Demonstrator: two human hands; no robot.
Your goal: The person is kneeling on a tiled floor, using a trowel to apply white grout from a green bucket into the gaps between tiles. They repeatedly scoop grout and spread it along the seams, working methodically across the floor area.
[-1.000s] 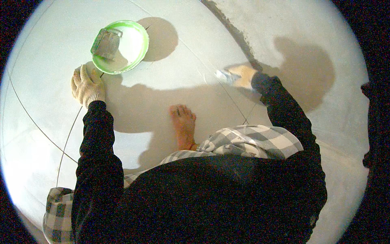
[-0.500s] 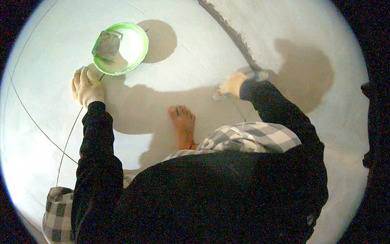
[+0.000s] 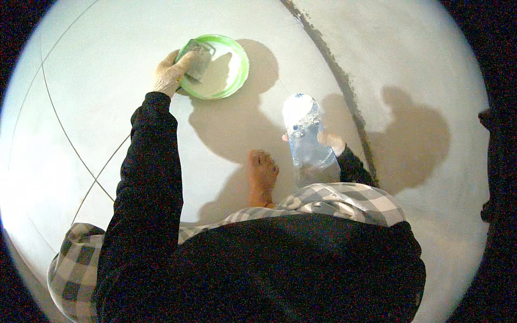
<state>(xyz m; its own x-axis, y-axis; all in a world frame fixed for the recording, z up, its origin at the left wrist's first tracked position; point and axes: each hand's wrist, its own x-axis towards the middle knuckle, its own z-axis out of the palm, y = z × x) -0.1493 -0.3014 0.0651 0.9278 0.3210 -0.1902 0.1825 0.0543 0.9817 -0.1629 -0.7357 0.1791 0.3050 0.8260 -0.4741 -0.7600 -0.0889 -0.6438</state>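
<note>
fingers of the right hand point(image 3: 332, 141), in a cream knit glove, are closed around a broad, flat, silvery metal trowel point(image 3: 312, 153); a fingertip shows at the left edge, and the rest of the grip is hidden beneath the plate. the trowel's long axis runs from the body outward, its far end leaning slightly left and loaded with white paste point(image 3: 301, 109).

beyond and to the left of that loaded end, well apart from it, stands a round plastic bucket with a bright green rim point(image 3: 243, 75). the left hand, point(image 3: 171, 72) gloved alike, is much the nearer to it, clasped on its left edge. a grey rectangular flat-bladed tool point(image 3: 200, 63) rests there, under the thumb; i cannot tell whether the hand grips the rim alone or the tool too.

counting outward: two gloved hands, one trowel, one bucket, one grey tool, one bare foot point(image 3: 262, 175) between the hands and nearer the body, and one rough dark strip point(image 3: 353, 105) crossing the pale floor point(image 3: 129, 48) to the trowel's right.
</note>
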